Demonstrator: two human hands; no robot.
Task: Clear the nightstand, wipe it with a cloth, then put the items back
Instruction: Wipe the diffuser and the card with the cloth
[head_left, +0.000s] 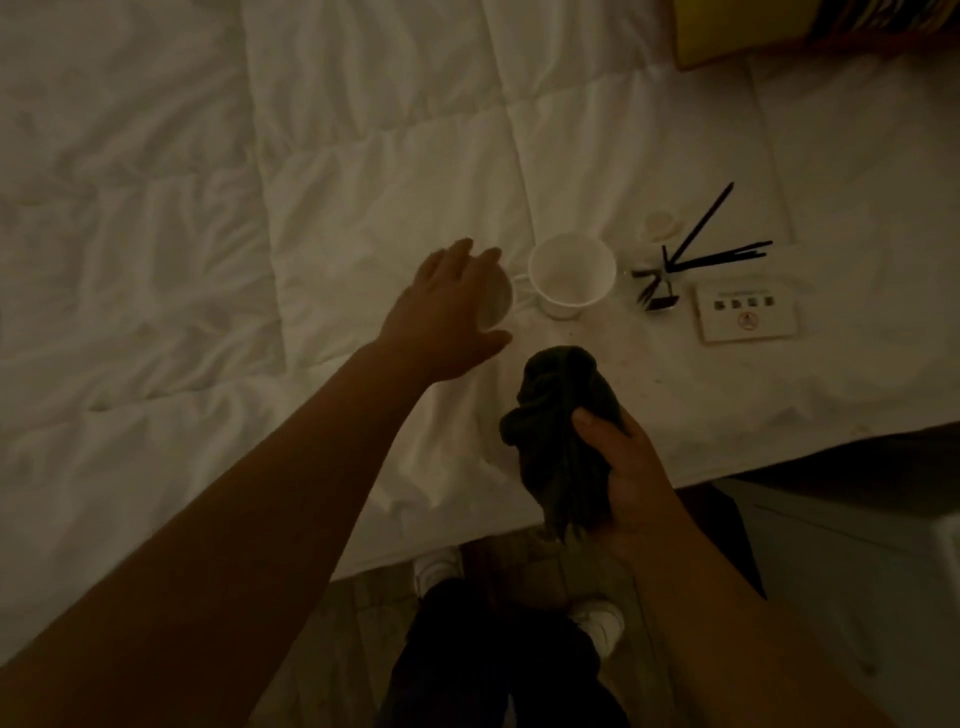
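Note:
On the white bed cover (363, 171) lie the removed items. My left hand (447, 312) reaches out with fingers spread over a white cup (500, 304), which it mostly hides; I cannot tell if it touches the cup. A second white cup (571, 275) stands upright just to the right. My right hand (631, 483) grips a crumpled dark cloth (558, 415) above the bed's near edge. Further right are a small glass holder (657, 291) with black sticks (719, 254) and a flat white card (745, 312).
A small pale round lid (662, 226) lies behind the sticks. A yellow object (727, 31) sits at the top right. A pale grey surface (857, 571) lies low at the right, beside the bed. My legs and white shoes (597, 623) stand on the floor below.

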